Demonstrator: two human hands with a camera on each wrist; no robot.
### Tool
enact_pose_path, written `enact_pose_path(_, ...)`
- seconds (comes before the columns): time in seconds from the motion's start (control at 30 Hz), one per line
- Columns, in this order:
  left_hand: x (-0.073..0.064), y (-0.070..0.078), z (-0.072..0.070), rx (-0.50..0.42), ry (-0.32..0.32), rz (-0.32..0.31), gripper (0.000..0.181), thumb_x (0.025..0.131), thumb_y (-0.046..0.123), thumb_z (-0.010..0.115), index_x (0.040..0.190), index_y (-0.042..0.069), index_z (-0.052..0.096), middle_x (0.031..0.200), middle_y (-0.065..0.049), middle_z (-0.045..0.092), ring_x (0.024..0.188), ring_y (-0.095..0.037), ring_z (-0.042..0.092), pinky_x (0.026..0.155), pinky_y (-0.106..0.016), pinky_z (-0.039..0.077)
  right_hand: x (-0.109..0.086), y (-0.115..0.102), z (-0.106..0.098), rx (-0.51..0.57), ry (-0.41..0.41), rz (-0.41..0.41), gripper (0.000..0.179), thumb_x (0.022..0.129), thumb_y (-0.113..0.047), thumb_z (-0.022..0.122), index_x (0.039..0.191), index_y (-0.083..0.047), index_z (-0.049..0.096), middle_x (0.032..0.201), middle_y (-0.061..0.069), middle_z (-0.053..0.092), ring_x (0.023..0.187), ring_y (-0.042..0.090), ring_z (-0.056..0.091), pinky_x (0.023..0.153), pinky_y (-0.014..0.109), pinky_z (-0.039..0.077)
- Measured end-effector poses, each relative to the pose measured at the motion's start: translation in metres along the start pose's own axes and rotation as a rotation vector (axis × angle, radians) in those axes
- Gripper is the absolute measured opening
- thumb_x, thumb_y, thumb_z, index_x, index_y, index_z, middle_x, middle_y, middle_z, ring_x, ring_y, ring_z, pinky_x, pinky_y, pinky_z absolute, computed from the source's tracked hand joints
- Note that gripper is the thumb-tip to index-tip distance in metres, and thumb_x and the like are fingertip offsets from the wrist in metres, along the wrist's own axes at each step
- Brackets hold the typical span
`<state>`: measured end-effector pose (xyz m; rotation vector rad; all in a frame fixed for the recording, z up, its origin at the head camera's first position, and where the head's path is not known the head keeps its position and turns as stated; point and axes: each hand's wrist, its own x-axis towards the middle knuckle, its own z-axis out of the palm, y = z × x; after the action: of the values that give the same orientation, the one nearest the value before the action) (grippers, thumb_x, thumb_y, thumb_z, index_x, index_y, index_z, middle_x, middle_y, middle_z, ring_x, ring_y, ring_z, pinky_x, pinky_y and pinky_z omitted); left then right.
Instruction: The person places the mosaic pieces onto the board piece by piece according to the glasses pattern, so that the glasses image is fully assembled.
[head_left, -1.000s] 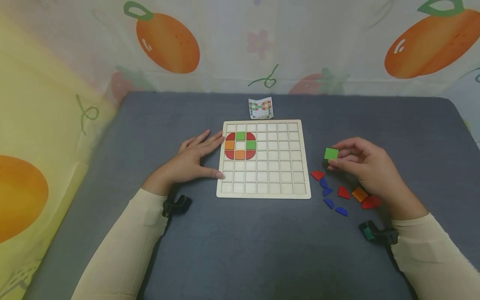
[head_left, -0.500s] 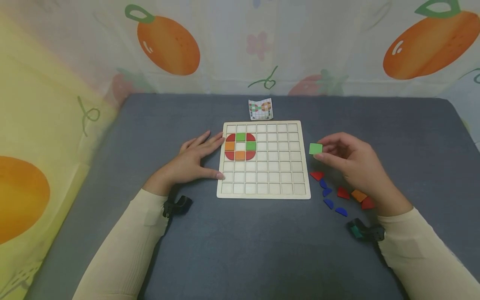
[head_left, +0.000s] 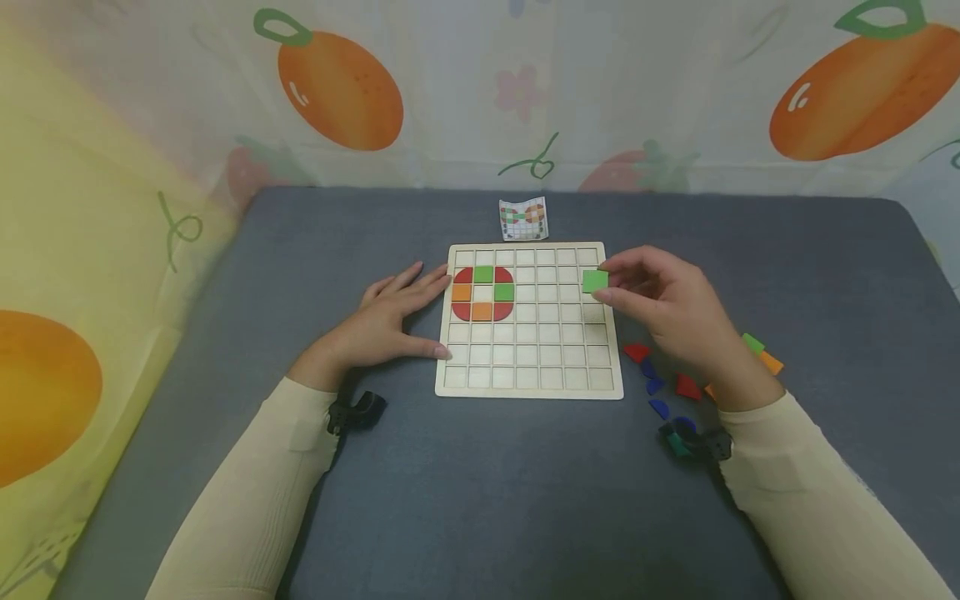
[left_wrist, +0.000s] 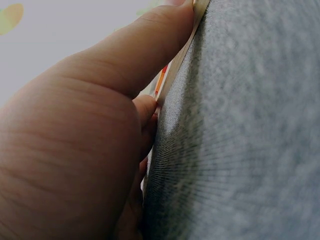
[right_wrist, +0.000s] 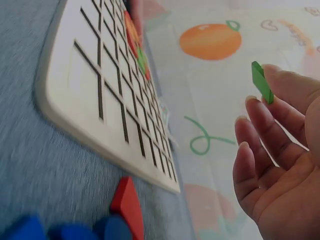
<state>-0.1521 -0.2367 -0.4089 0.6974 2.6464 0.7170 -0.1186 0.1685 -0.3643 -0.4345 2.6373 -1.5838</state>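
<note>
A pale wooden grid board (head_left: 536, 379) lies flat on the table. Red, green and orange tiles form a rounded ring in its upper left cells, including an orange tile (head_left: 482, 312) at the ring's bottom. My left hand (head_left: 386, 321) rests at the board's left edge, fingers spread, thumb and fingertips touching the rim. Between thumb and forefinger, my right hand (head_left: 667, 304) pinches a green square tile (head_left: 595, 282), over the board's right columns in the head view. The right wrist view shows that green tile (right_wrist: 262, 82) raised above the board, the other fingers loosely bent.
Right of the board lie loose pieces: a red piece (head_left: 687, 387), several blue pieces (head_left: 658, 408), and a green piece (head_left: 753, 343) beside an orange one (head_left: 771, 362). The right forearm partly covers them. A small printed pattern card (head_left: 523, 219) stands behind the board.
My right hand has moved left with the green tile, from beside the board to over its right columns. Green and orange pieces now show behind the right wrist. The left hand stays put.
</note>
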Motion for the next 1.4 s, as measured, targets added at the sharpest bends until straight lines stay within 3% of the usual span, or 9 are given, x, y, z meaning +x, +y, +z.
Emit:
enact_pose_path(0.57,0.000,0.000,0.001,0.004,-0.004,-0.001,0.113,0.088,0.060,0.088,0.176,0.026,0.024,0.179,0.014,0.015,0.165,-0.021,-0.005,0.125,-0.057,0.000,0.035,-0.003,0.034,0.047,-0.044,0.010,0.026,0.102,-0.017,0.081,0.126,-0.007,0.077,0.122,0.006,0.068,0.107,0.018,0.063,0.093,0.039,0.051)
enact_pose_path(0.97,-0.002,0.003,-0.001,-0.002,-0.002,-0.012,0.114,0.087,0.059,0.089,0.175,0.025,0.026,0.179,0.014,0.016,0.165,-0.020,-0.005,0.125,-0.057,0.000,0.055,0.008,0.061,-0.042,-0.095,0.034,0.028,0.101,-0.018,0.083,0.126,-0.007,0.076,0.126,0.006,0.067,0.110,0.025,0.065,0.097,0.045,0.051)
enact_pose_path(1.17,-0.001,0.004,-0.001,0.003,-0.002,-0.018,0.114,0.087,0.058,0.090,0.175,0.024,0.026,0.179,0.012,0.016,0.166,-0.022,-0.004,0.125,-0.057,0.000,0.055,0.016,0.072,-0.165,-0.122,0.003,0.028,0.101,-0.019,0.083,0.123,-0.004,0.076,0.115,0.009,0.067,0.102,0.026,0.062,0.093,0.044,0.050)
enact_pose_path(1.4,-0.002,0.005,-0.003,0.011,-0.005,-0.021,0.114,0.087,0.058,0.090,0.175,0.023,0.026,0.179,0.010,0.016,0.166,-0.024,-0.004,0.125,-0.058,0.001,0.054,0.020,0.078,-0.181,-0.119,-0.004,0.030,0.101,-0.019,0.083,0.126,-0.005,0.076,0.115,0.008,0.067,0.105,0.026,0.060,0.095,0.043,0.048)
